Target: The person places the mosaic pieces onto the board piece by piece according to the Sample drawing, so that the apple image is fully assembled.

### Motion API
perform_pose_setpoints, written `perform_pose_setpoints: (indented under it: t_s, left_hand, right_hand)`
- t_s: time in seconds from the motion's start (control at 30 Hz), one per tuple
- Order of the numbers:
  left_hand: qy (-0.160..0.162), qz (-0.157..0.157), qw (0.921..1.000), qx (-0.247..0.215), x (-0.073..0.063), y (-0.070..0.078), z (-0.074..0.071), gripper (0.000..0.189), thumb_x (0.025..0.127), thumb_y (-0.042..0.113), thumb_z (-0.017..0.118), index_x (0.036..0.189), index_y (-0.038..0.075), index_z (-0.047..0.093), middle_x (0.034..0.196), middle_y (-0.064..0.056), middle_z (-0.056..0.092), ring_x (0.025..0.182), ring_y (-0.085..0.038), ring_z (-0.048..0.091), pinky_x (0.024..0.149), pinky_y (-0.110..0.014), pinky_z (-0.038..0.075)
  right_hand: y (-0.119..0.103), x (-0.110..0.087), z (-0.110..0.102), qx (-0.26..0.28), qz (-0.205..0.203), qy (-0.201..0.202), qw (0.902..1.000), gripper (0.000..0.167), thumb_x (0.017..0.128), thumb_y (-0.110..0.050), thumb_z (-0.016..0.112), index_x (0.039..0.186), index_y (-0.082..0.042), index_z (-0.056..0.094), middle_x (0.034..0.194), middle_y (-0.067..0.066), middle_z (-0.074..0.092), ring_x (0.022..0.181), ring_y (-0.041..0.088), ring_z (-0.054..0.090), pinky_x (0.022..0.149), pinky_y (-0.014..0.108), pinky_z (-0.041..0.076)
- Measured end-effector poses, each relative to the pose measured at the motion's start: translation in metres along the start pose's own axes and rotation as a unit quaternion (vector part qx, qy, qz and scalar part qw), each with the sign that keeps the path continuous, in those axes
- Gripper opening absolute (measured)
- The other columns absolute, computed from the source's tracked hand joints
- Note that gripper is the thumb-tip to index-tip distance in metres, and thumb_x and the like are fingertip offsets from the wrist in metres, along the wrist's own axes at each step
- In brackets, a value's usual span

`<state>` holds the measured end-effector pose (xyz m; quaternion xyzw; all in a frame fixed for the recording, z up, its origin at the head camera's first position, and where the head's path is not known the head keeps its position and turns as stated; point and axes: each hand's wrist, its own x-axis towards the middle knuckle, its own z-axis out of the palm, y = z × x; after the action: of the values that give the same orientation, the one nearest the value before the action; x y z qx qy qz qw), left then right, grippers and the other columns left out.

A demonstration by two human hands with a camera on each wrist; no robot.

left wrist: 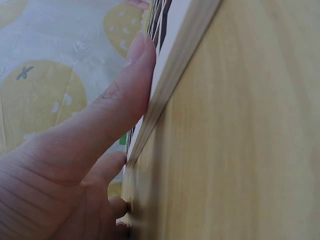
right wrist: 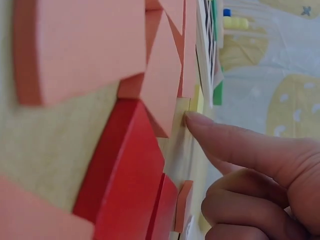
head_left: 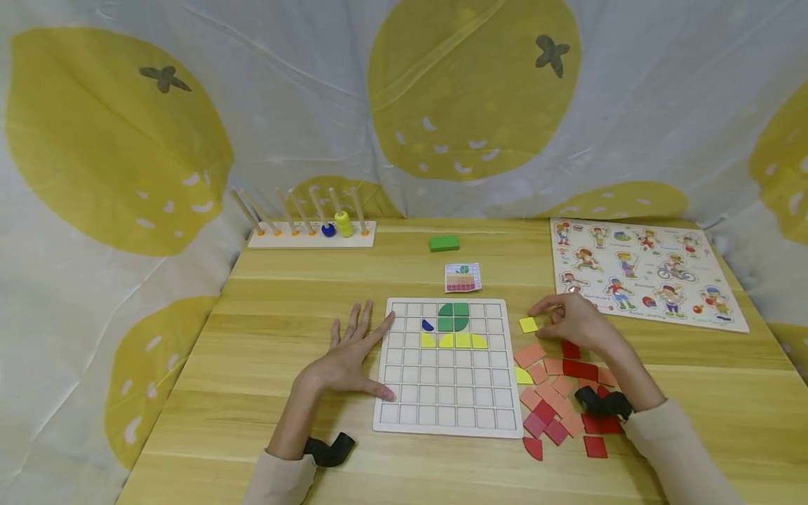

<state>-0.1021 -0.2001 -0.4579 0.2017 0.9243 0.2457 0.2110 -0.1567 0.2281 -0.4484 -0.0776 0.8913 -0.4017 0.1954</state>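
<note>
A white grid board lies on the wooden table, with green, yellow and blue tiles set in its upper rows. My left hand is spread along its left side, thumb and index fingertip resting on the rim. The left wrist view shows the thumb pressed along the board's edge. Right of the board, my right hand pinches a yellow square tile between thumb and index finger, low over the table. In the right wrist view, the yellow tile shows as a thin edge beyond the thumb tip.
Loose salmon and red tiles, with a yellow curved tile, lie right of the board. A small pattern card and green block sit behind it. A peg rack stands back left, a picture puzzle back right.
</note>
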Motion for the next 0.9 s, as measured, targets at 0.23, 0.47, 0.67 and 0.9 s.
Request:
perform_pose_setpoints:
  t_s: [0.23,0.47,0.67,0.9]
  left_hand:
    - [0.000,0.000,1.0000,0.002,0.000,0.000,0.000,0.134,0.068,0.053,0.093,0.168,0.020,0.010,0.170,-0.024,-0.023,0.157,-0.047,-0.024,0.118,-0.076,-0.016]
    - [-0.002,-0.003,1.0000,0.002,0.000,0.000,0.000,0.134,0.068,0.054,0.093,0.168,0.021,0.010,0.170,-0.023,-0.023,0.157,-0.046,-0.023,0.119,-0.075,-0.016]
    - [-0.005,-0.006,1.0000,0.003,0.000,-0.001,0.000,0.135,0.068,0.054,0.093,0.168,0.020,0.008,0.170,-0.023,-0.023,0.157,-0.046,-0.024,0.119,-0.075,-0.016]
    - [-0.008,-0.006,1.0000,0.001,0.000,0.000,-0.001,0.136,0.068,0.054,0.092,0.168,0.020,0.007,0.170,-0.024,-0.023,0.157,-0.046,-0.024,0.119,-0.075,-0.017]
  right_hand:
    - [0.001,0.001,0.000,-0.002,0.000,-0.017,0.9999,0.030,0.086,-0.009,0.082,0.113,0.002,0.073,0.061,-0.004,0.034,0.056,0.011,0.030,0.053,0.028,0.028]
    - [-0.003,-0.001,0.002,-0.031,-0.002,0.017,0.9994,0.028,0.088,-0.011,0.081,0.111,0.002,0.073,0.062,-0.002,0.038,0.056,0.012,0.033,0.052,0.026,0.028]
    - [-0.033,0.001,0.023,-0.007,-0.036,0.006,0.9993,0.027,0.089,-0.013,0.081,0.112,-0.001,0.074,0.061,-0.003,0.029,0.055,0.011,0.026,0.049,0.025,0.024]
    - [-0.093,0.012,0.080,-0.029,-0.049,-0.027,0.9980,0.023,0.082,-0.014,0.088,0.102,-0.008,0.078,0.058,-0.005,0.027,0.056,0.012,0.026,0.055,0.024,0.024]
